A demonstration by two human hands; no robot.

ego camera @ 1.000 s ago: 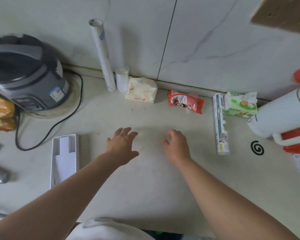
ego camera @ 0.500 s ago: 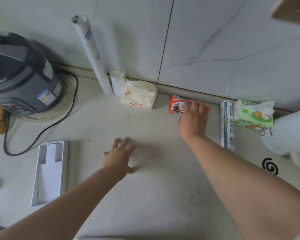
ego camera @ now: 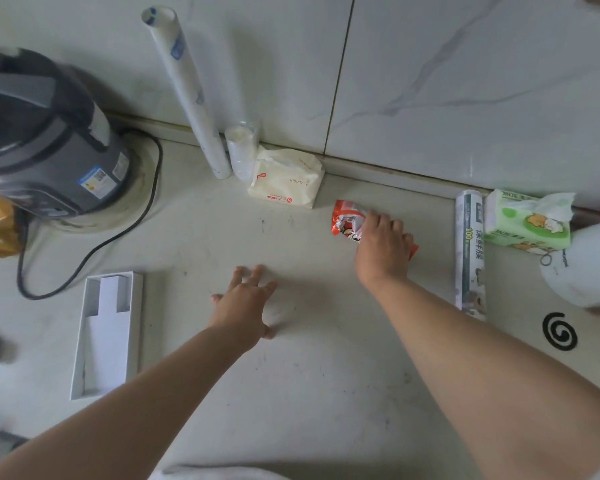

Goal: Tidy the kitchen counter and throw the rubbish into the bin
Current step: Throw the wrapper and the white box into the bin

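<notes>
A crumpled red snack wrapper (ego camera: 346, 220) lies on the pale counter (ego camera: 309, 375) a little out from the wall. My right hand (ego camera: 383, 249) lies over its right part and its fingers curl round the wrapper. My left hand (ego camera: 245, 303) rests flat on the counter with its fingers spread, holding nothing. An empty white cardboard tray (ego camera: 106, 332) lies to the left of that hand. No bin is in view.
A grey rice cooker (ego camera: 45, 140) with a black cord stands at the left. Along the wall are a tall white tube (ego camera: 184, 88), a cup stack (ego camera: 241, 152), a white wipes pack (ego camera: 286, 181), a cling-film box (ego camera: 469, 251) and green tissues (ego camera: 527, 220). A black coil (ego camera: 560, 331) lies right.
My right hand reached from the middle of the counter to the red wrapper, closed on it and has drawn it away from the wall. The left hand stayed on the counter.
</notes>
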